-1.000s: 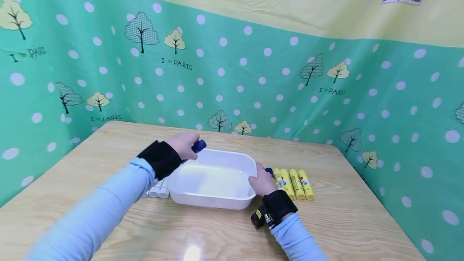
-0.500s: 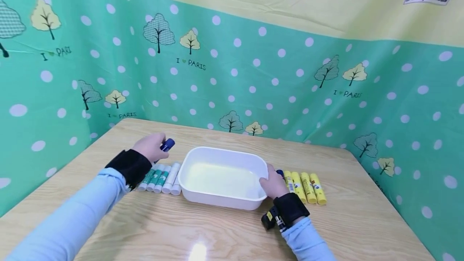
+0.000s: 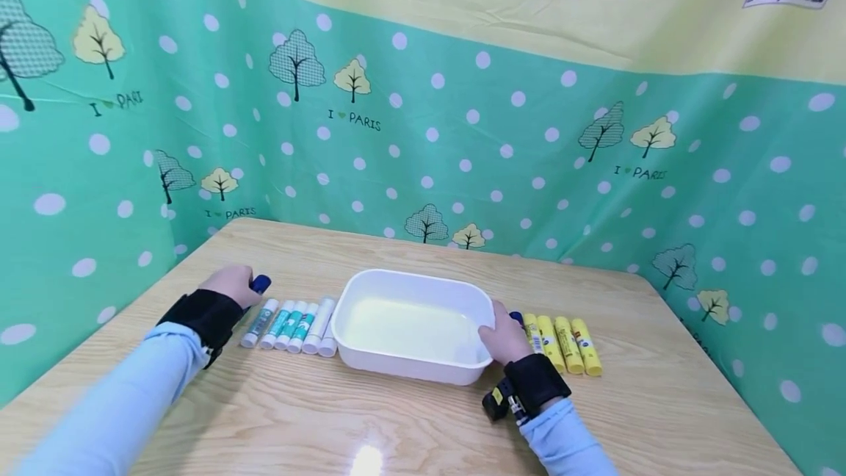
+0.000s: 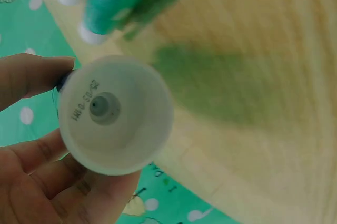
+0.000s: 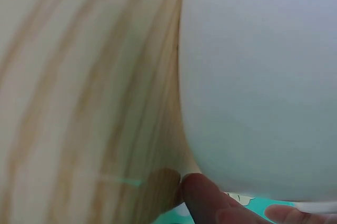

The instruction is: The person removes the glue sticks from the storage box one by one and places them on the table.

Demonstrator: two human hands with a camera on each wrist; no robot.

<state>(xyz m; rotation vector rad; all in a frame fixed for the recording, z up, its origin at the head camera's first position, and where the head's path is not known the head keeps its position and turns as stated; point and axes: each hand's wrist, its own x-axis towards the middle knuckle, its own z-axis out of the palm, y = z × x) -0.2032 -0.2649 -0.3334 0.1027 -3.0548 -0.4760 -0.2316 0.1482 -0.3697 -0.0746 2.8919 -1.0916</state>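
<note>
- While the white tub (image 3: pixel 413 325) sits mid-table in the head view, the left hand (image 3: pixel 231 285) hangs well left of it, fingers curled round a blue-capped glue stick (image 3: pixel 260 284) just beyond the far end of 5 green-and-white glue sticks (image 3: pixel 291 323) lying in a row against the tub's left side.
- At the tub's right wall, the right hand (image 3: pixel 505 336) grips the rim, fingers wrapped over it; 4 yellow glue sticks (image 3: pixel 562 333) lie just right of that hand on the wooden table (image 3: pixel 396 424).
- From the left wrist, the fingers (image 4: pixel 31 76) pinch the stick, its round white base (image 4: pixel 113 113) facing the camera, above the blurred table.
- From the right wrist, a fingertip (image 5: pixel 202 195) presses the tub's outer wall (image 5: pixel 258 76).
</note>
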